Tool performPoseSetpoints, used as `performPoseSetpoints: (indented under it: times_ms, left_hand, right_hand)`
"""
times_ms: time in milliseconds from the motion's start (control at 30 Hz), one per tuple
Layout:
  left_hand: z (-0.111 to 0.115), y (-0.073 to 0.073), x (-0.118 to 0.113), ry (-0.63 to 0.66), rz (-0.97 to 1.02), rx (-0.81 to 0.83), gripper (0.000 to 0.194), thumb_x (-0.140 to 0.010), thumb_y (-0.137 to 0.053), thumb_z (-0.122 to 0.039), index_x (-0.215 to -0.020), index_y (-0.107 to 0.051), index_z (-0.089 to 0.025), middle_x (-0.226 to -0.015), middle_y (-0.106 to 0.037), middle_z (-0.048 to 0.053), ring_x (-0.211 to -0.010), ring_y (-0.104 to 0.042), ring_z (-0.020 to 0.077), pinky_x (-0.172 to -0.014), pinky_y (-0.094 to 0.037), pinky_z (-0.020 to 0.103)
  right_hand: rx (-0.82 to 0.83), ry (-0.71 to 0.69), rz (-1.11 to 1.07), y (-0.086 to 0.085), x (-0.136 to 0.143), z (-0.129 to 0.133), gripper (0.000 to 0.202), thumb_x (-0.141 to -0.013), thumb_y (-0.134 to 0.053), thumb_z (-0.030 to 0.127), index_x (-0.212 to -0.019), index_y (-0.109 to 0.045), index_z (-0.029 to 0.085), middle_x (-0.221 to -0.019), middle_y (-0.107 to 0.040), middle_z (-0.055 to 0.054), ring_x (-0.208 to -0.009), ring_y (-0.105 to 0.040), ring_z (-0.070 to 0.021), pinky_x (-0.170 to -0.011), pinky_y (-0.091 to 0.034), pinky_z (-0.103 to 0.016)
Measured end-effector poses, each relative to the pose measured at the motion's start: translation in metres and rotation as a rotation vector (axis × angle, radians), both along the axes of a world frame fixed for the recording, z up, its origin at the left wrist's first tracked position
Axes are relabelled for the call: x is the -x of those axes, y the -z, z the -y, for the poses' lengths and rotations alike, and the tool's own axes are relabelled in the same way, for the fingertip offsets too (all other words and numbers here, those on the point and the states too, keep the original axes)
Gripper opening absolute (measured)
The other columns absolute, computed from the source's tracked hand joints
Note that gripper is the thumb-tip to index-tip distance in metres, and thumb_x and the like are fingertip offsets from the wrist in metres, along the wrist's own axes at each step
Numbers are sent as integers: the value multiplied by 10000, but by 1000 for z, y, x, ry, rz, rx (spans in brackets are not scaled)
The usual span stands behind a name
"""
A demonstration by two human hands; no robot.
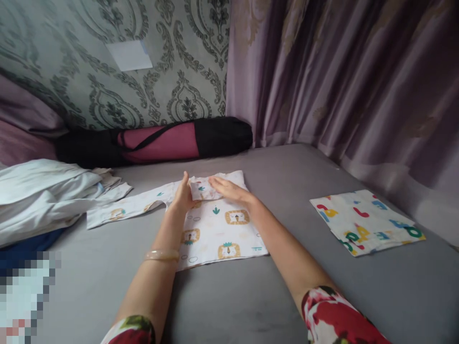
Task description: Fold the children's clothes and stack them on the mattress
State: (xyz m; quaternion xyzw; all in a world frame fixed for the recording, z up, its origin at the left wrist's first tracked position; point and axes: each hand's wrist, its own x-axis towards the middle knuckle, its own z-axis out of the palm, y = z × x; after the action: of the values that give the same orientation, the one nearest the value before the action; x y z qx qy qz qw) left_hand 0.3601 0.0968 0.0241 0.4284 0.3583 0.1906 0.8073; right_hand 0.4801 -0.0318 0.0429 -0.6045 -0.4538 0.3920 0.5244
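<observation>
A small white shirt (215,229) printed with lion faces and green leaves lies flat on the grey bed sheet. One of its sleeves stretches out to the left, while the other is folded across the upper body. My left hand (183,193) rests at the shirt's upper left, beside the end of the folded sleeve, its thumb raised and its fingers partly hidden. With fingers extended, my right hand (229,189) lies flat on the folded sleeve near the collar.
To the right lies a folded white cloth (369,220) with colourful prints. Heaped light clothes (43,196) and a dark blue piece (39,244) are at the left. A black and pink long bag (161,141) lies along the wall, beside purple curtains (304,71).
</observation>
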Motion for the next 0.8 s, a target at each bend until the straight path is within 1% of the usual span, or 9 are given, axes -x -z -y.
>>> performPoseSetpoints:
  times_ms: [33,100,200,300,367,467,567,667,800]
  left_hand:
    - [0,1,0,-3,-14,-30,508,-824,-544,-618,-1009,-624,-152,-882,-700,119,-782,-694,253,-636,-568,357]
    - [0,5,-1,-40,-74,-115,340,-733,-716,-411,-943,-626,-158,-800,-686,80,-704,-681,217,-587,-553,310]
    - [-2,11,-3,-153,-150,-262,324,-634,-721,-167,-942,-621,-178,-716,-647,17,-606,-638,162,-543,-527,267]
    - [-9,14,-4,-263,-154,-372,405,-640,-627,-118,-1035,-609,-206,-687,-614,-17,-555,-606,133,-538,-520,261]
    - [-15,16,-3,-311,-208,-419,419,-657,-609,-136,-1069,-595,-216,-696,-594,-23,-531,-591,125,-524,-519,267]
    - [-23,20,0,-346,-302,-467,405,-683,-623,-182,-1084,-576,-218,-743,-564,-21,-536,-584,117,-502,-514,264]
    - [-29,26,3,-383,-334,-556,379,-710,-609,-230,-1086,-568,-205,-725,-516,-31,-550,-576,111,-485,-493,228]
    - [-34,33,4,-428,-337,-679,361,-731,-575,-290,-1081,-568,-199,-673,-473,-47,-530,-549,117,-453,-452,205]
    - [-38,39,5,-456,-325,-768,348,-740,-535,-304,-1065,-584,-189,-626,-412,-64,-489,-480,108,-435,-385,192]
  right_hand:
    - [3,25,-61,-4,-9,3,536,-960,-444,509,-1357,-524,157,-1447,-483,-142,-1317,-476,-224,-1108,-361,-389]
    - [-31,150,-172,-14,-30,12,526,-1005,-335,481,-1362,-496,130,-1441,-481,-173,-1291,-505,-207,-1081,-392,-382]
    - [-82,416,-231,-24,-64,26,535,-1020,-241,489,-1303,-530,139,-1388,-538,-176,-1234,-558,-200,-1039,-433,-377]
    - [-65,615,-228,-21,-85,34,474,-1032,-233,416,-1252,-555,146,-1339,-583,-170,-1177,-600,-188,-988,-475,-355]
    - [-22,683,-195,-13,-91,35,407,-1029,-267,336,-1230,-567,147,-1306,-608,-167,-1140,-623,-180,-962,-489,-346]
    - [51,718,-50,3,-92,28,365,-1007,-298,253,-1203,-589,152,-1262,-639,-150,-1111,-637,-174,-951,-491,-344]
    - [114,703,248,16,-87,20,348,-977,-335,203,-1177,-617,156,-1231,-657,-123,-1138,-616,-178,-991,-456,-341]
    - [200,637,535,24,-78,16,353,-954,-374,165,-1202,-622,125,-1233,-654,-131,-1174,-588,-199,-1021,-421,-314]
    - [276,504,759,31,-63,15,417,-955,-340,149,-1310,-553,100,-1299,-611,-142,-1217,-554,-196,-1034,-397,-283]
